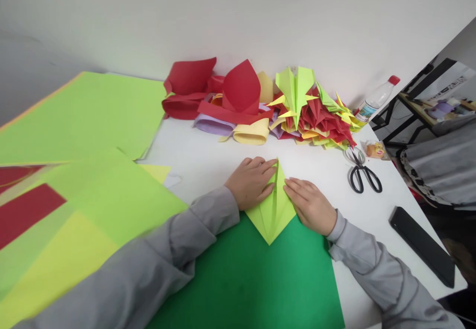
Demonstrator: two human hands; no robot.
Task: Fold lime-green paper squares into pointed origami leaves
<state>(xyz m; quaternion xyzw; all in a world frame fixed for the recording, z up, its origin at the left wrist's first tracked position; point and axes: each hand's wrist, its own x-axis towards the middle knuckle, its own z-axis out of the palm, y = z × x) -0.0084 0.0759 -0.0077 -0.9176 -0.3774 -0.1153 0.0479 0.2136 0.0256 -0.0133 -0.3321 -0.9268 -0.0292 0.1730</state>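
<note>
A lime-green folded paper (pixel 272 210), pointed at both ends like a kite, lies partly on a dark green sheet (pixel 253 279) and partly on the white table (pixel 208 150). My left hand (pixel 251 180) presses its left flap, fingers bent and held together on the fold near the top point. On the right flap my right hand (pixel 310 204) lies flat, fingers stretched toward the centre crease. Both arms wear grey sleeves.
Large lime, yellow and red sheets (pixel 82 180) are stacked at the left. A heap of folded paper shapes and curled scraps (pixel 260 103) lines the wall. Black scissors (pixel 362 170), a small wrapped snack (pixel 376 149), a plastic bottle (pixel 375 99) and a black flat object (pixel 422 245) lie at the right.
</note>
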